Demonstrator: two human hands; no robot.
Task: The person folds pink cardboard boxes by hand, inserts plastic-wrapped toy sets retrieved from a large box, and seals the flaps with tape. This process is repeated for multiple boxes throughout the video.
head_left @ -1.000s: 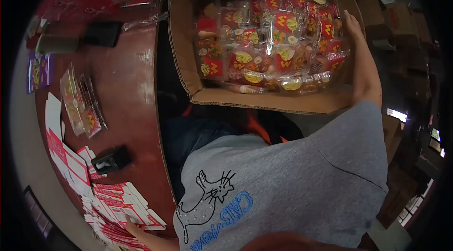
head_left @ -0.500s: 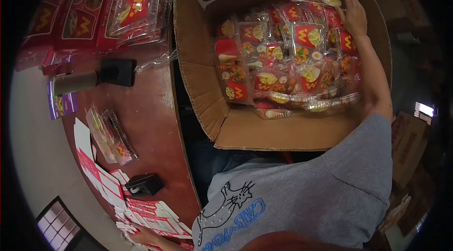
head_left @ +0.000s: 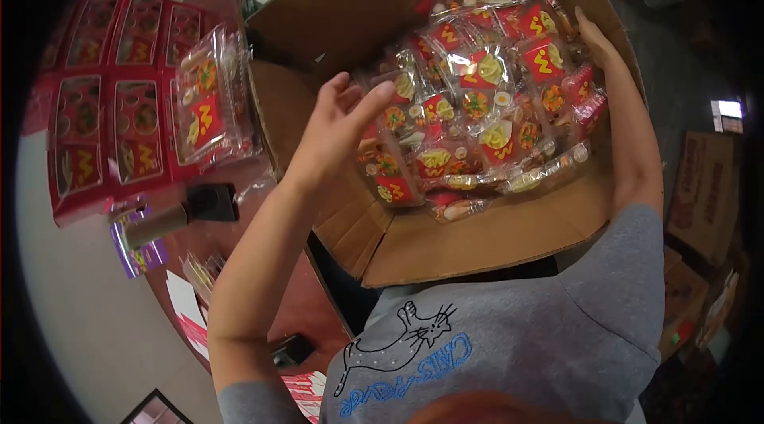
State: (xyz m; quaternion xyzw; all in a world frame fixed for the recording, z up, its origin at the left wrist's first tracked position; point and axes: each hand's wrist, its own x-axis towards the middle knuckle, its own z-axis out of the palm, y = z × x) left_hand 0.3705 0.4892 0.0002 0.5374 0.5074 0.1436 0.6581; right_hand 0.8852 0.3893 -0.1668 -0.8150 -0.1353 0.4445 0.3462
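Observation:
My left hand (head_left: 338,125) is over the left part of the cardboard box (head_left: 485,245), thumb and fingers apart, nothing between them. Clear plastic packets (head_left: 481,105) with red cards and toy-food pieces fill the box in a heap. At the box's right inner side is my right hand (head_left: 597,40), its fingers stretched out beside a packet standing on edge (head_left: 553,3). No packet shows in its grasp; part of the fingers is hard to make out.
Left of the box, red printed display trays (head_left: 107,105) and a stack of packets (head_left: 205,105) lie on the reddish table (head_left: 310,308). Nearby are a black object (head_left: 213,203), a tube-like roll (head_left: 155,226) and red-white cards (head_left: 191,324). Other cartons (head_left: 704,197) stand at the right.
My left hand has come up from the cards at the lower left to above the box. My right hand stays at the box's right side. The view has shifted, showing more of the display trays.

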